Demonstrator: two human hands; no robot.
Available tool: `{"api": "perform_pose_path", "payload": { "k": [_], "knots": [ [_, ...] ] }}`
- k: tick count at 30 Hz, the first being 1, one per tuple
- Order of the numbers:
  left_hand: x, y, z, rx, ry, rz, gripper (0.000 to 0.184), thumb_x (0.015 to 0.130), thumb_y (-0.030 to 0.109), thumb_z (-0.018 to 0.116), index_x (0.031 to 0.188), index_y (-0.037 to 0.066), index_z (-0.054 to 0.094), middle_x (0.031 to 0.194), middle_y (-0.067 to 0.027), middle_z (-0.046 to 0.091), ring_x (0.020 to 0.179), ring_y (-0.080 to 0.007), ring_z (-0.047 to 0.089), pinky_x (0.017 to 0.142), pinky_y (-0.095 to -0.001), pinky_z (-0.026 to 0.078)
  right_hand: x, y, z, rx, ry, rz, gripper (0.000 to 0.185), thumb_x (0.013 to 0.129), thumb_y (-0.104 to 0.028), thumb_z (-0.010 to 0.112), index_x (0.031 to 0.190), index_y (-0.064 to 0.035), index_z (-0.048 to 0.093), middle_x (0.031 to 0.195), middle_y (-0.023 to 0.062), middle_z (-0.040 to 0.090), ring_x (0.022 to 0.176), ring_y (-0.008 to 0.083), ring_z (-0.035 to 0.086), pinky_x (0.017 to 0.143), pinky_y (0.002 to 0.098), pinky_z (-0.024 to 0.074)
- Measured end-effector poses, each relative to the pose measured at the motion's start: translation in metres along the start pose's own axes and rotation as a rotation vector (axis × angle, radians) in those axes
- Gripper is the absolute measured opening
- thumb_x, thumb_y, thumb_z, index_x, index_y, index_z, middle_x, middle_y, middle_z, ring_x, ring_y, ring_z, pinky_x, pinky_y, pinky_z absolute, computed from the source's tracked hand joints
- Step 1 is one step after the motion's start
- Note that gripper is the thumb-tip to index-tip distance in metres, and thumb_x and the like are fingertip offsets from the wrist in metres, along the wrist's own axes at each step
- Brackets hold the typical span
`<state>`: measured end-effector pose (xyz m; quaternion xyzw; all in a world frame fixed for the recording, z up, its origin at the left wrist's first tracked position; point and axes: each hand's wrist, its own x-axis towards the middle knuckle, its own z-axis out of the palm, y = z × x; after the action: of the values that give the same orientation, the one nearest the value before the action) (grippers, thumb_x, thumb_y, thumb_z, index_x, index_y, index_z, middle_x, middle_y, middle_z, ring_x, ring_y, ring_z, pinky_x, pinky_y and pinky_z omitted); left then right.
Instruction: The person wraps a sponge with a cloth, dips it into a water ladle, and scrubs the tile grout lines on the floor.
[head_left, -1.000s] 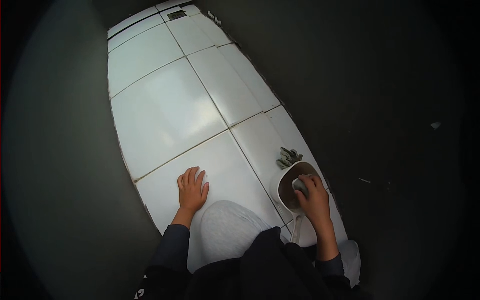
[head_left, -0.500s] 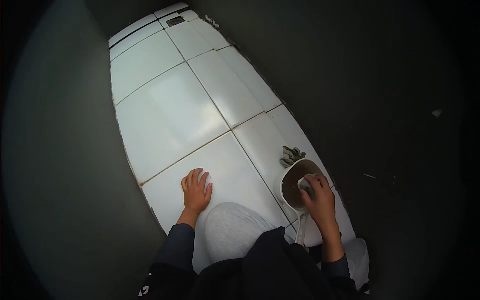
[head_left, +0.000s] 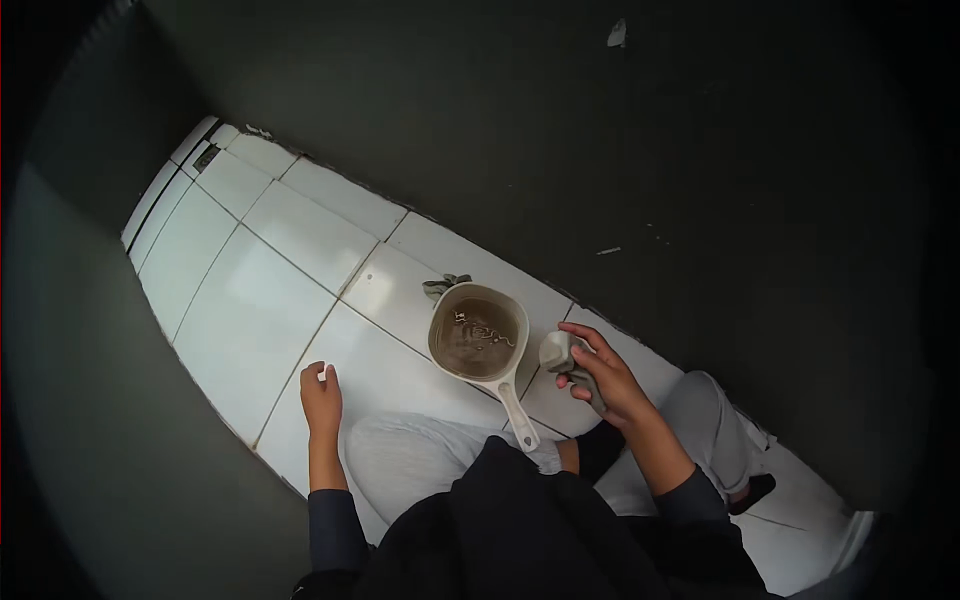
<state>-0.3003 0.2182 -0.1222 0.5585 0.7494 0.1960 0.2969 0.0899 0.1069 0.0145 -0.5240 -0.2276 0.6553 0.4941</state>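
The right hand's [head_left: 612, 385] fingers were closed around a grey-and-white bundle [head_left: 556, 352], held just right of a handled dipper [head_left: 504, 392]. The left hand's [head_left: 322, 398] fingers curled near the tiles [head_left: 240, 300]; whether they held anything, I could not tell. Between the hands, the dipper contained rippled, brownish water [head_left: 478, 345], its handle toward the person. Beyond its rim lay a crumpled grey piece [head_left: 447, 287].

Tiled place, exact kind unclear: I sit on white tiles [head_left: 265, 268] bordered by a dark grey surface [head_left: 720, 230], a handled dipper [head_left: 513, 403] of murky water [head_left: 478, 348] before me.
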Motion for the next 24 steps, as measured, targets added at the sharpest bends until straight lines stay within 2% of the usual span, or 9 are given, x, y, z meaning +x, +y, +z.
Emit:
{"api": "perform_pose_path", "payload": {
  "k": [2,3,5,8,9,14,15,18,24],
  "knots": [
    [-0.025,0.066,0.0,-0.101,0.23,0.321,0.022,0.091,0.013,0.056,0.11,0.001,0.058,0.108,-0.0142,0.06,0.085,-0.0224,0.061,0.07,-0.0365,0.048,-0.019,-0.006,-0.022,0.073,0.045,-0.027,0.036,0.1,-0.016,0.046,0.135,-0.0082,0.043,0.1,0.0089,0.056,0.077,0.0127,0.058,0.05,0.0185,0.0378],
    [-0.041,0.102,0.002,-0.137,0.2,0.411,0.021,0.091,0.009,0.054,0.109,-0.001,0.057,0.108,-0.0132,0.059,0.085,-0.0225,0.06,0.073,-0.0359,0.047,-0.027,-0.005,-0.034,0.093,0.075,-0.06,0.034,0.1,-0.017,0.045,0.134,-0.0091,0.045,0.1,0.0088,0.056,0.076,0.0128,0.057,0.05,0.0183,0.0371],
    [-0.077,0.153,0.022,-0.236,0.094,0.666,0.02,0.089,0.007,0.055,0.107,-0.002,0.057,0.104,-0.0129,0.057,0.082,-0.0236,0.059,0.076,-0.0358,0.045,-0.044,-0.004,-0.059,0.169,0.133,-0.104,0.034,0.1,-0.017,0.046,0.133,-0.0097,0.045,0.1,0.0084,0.056,0.076,0.0131,0.056,0.049,0.0182,0.0367],
    [-0.133,0.205,0.054,-0.287,-0.241,0.923,0.024,0.086,0.009,0.06,0.108,0.0,0.06,0.103,-0.0146,0.056,0.082,-0.0262,0.059,0.075,-0.0357,0.048,-0.066,-0.001,-0.09,0.322,0.222,-0.148,0.035,0.1,-0.018,0.045,0.134,-0.0116,0.045,0.101,0.0066,0.055,0.075,0.0142,0.054,0.048,0.0179,0.0356],
    [-0.151,0.218,0.062,-0.286,-0.36,0.944,0.022,0.086,0.004,0.058,0.108,0.0,0.059,0.103,-0.0126,0.055,0.084,-0.0218,0.059,0.076,-0.0328,0.047,-0.075,-0.001,-0.098,0.399,0.235,-0.17,0.035,0.1,-0.019,0.045,0.135,-0.0124,0.044,0.102,0.006,0.055,0.075,0.0144,0.054,0.047,0.0179,0.0355],
    [-0.211,0.256,0.107,-0.354,-0.612,1.031,0.02,0.087,0.006,0.058,0.106,0.002,0.061,0.104,-0.012,0.055,0.084,-0.0232,0.06,0.075,-0.033,0.048,-0.107,0.009,-0.134,0.593,0.215,-0.26,0.037,0.1,-0.024,0.045,0.136,-0.0147,0.042,0.103,0.0053,0.056,0.074,0.015,0.054,0.046,0.0178,0.035],
    [-0.219,0.26,0.113,-0.338,-0.655,1.058,0.02,0.087,0.007,0.058,0.106,0.003,0.062,0.104,-0.0119,0.054,0.084,-0.0236,0.06,0.075,-0.0331,0.048,-0.112,0.01,-0.138,0.608,0.223,-0.269,0.032,0.099,-0.026,0.046,0.129,-0.014,0.046,0.101,0.0069,0.057,0.073,0.0151,0.054,0.045,0.0179,0.035],
    [-0.237,0.271,0.122,-0.32,-0.702,1.078,0.019,0.088,0.008,0.057,0.106,0.003,0.062,0.104,-0.0121,0.054,0.083,-0.0245,0.06,0.075,-0.0329,0.048,-0.117,0.019,-0.148,0.664,0.227,-0.295,0.029,0.099,-0.03,0.044,0.122,-0.0127,0.049,0.102,0.0147,0.058,0.072,0.0136,0.053,0.044,0.016,0.0373],
    [-0.251,0.279,0.132,-0.294,-0.709,1.046,0.016,0.087,0.008,0.059,0.102,0.002,0.062,0.101,-0.0125,0.055,0.078,-0.0246,0.062,0.071,-0.034,0.049,-0.103,0.032,-0.15,0.834,0.207,-0.248,0.029,0.1,-0.035,0.046,0.108,-0.0087,0.053,0.091,0.0084,0.057,0.069,0.0141,0.052,0.045,0.0197,0.0359]
  ]
}}
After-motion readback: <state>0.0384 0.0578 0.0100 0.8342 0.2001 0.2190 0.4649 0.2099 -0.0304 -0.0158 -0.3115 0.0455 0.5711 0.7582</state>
